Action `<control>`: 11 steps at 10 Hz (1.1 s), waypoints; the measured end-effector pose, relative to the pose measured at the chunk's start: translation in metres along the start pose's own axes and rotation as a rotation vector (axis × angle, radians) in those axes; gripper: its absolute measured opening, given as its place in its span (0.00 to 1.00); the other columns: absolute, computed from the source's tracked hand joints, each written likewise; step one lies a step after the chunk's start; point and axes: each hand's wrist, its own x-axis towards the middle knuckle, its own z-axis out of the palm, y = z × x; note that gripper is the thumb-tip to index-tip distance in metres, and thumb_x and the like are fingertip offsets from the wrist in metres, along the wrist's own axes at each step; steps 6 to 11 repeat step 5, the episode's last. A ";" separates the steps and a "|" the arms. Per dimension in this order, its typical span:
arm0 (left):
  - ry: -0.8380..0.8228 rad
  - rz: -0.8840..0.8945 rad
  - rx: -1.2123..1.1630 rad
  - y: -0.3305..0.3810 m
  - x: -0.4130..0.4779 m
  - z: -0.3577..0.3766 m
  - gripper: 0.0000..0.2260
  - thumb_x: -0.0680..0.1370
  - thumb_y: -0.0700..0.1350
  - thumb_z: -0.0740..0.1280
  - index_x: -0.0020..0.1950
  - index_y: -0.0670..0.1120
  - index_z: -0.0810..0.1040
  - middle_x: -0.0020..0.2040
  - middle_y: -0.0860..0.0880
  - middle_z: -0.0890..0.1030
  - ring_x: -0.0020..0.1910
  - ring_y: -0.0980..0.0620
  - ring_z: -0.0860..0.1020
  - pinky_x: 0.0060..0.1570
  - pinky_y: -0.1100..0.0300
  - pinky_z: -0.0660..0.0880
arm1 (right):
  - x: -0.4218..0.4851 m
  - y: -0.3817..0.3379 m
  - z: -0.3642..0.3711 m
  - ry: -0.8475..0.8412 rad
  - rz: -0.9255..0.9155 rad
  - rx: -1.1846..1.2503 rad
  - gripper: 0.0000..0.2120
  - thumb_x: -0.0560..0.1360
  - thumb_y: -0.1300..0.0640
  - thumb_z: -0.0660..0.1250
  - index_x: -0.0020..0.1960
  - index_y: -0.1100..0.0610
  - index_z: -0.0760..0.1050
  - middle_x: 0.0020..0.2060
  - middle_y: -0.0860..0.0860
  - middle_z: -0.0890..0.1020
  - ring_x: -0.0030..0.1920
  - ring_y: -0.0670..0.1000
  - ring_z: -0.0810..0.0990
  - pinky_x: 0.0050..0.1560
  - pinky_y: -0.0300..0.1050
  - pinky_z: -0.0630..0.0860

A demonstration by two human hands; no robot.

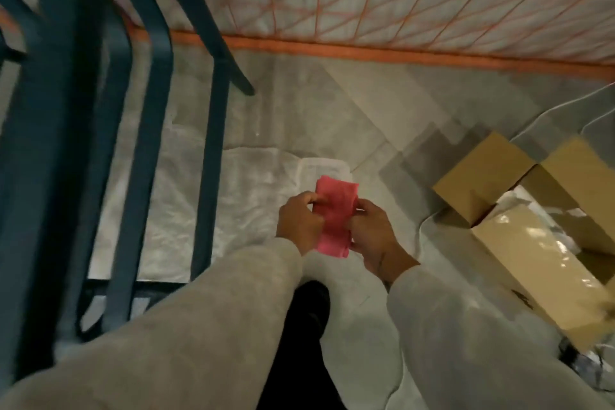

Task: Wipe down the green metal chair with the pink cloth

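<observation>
2 hands hold a folded pink cloth (pixel 334 216) in mid-air just below the middle of the view. The left hand (pixel 299 223) has a pinching grip on the cloth's left edge, with its fingers curled onto the fabric. The right hand (pixel 376 233) has the same grip on the right edge. Both arms wear pale grey sleeves (pixel 206 319) that enter from 6 o'clock. The green metal chair (pixel 146 130) fills the view from 8 to 11 o'clock, its dark slats and legs blurred; the cloth is well apart from it. A black shoe (pixel 311 309) stands on the pale floor (pixel 332 110) at 6 o'clock. An open cardboard box (pixel 492 176) sits at 4 o'clock. An orange lattice (pixel 382 0) spans 12 to 2 o'clock.
</observation>
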 end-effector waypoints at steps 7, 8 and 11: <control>-0.107 0.035 0.111 -0.106 0.147 0.070 0.22 0.69 0.44 0.64 0.64 0.49 0.77 0.55 0.45 0.82 0.55 0.45 0.80 0.58 0.55 0.74 | 0.183 0.085 0.040 -0.082 0.033 -0.136 0.10 0.75 0.65 0.60 0.52 0.64 0.78 0.38 0.52 0.79 0.34 0.49 0.77 0.25 0.34 0.70; -0.107 0.035 0.111 -0.106 0.147 0.070 0.22 0.69 0.44 0.64 0.64 0.49 0.77 0.55 0.45 0.82 0.55 0.45 0.80 0.58 0.55 0.74 | 0.183 0.085 0.040 -0.082 0.033 -0.136 0.10 0.75 0.65 0.60 0.52 0.64 0.78 0.38 0.52 0.79 0.34 0.49 0.77 0.25 0.34 0.70; -0.107 0.035 0.111 -0.106 0.147 0.070 0.22 0.69 0.44 0.64 0.64 0.49 0.77 0.55 0.45 0.82 0.55 0.45 0.80 0.58 0.55 0.74 | 0.183 0.085 0.040 -0.082 0.033 -0.136 0.10 0.75 0.65 0.60 0.52 0.64 0.78 0.38 0.52 0.79 0.34 0.49 0.77 0.25 0.34 0.70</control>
